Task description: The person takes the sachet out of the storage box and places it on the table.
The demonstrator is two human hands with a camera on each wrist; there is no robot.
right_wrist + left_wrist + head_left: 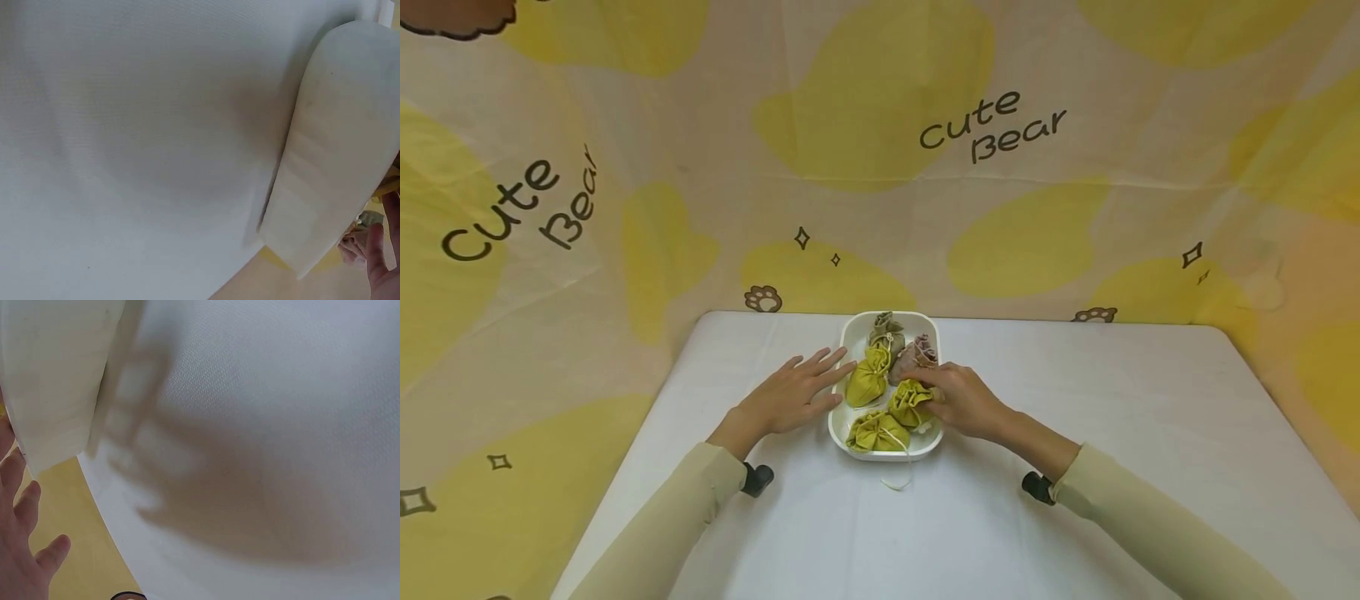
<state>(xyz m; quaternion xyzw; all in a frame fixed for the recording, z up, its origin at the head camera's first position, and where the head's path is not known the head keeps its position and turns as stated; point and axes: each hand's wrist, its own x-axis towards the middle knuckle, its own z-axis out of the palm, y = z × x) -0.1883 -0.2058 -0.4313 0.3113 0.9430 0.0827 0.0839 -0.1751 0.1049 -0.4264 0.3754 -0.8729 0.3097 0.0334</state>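
Observation:
A white tray (pixel 872 456) holds several small drawstring pouches. My right hand (pixel 966 400) reaches over its right side and grips a yellow-green pouch (pixel 910 403); the fingertips are partly hidden. Straight and spread, the fingers of my left hand (pixel 793 393) lie at the tray's left rim, near another yellow-green pouch (pixel 868 382). A third yellow-green pouch (pixel 874 432) lies at the tray's near end, its pale cord hanging over the rim. Toward the far end are a grey-green pouch (pixel 887 332) and a pinkish-brown pouch (pixel 913 358).
Beneath the tray is a table with a white cloth (pixel 1075 392). A yellow-patterned fabric backdrop (pixel 865 208) rises behind and beside it. The tray's outer wall fills part of the left wrist view (pixel 56 375) and the right wrist view (pixel 331 137).

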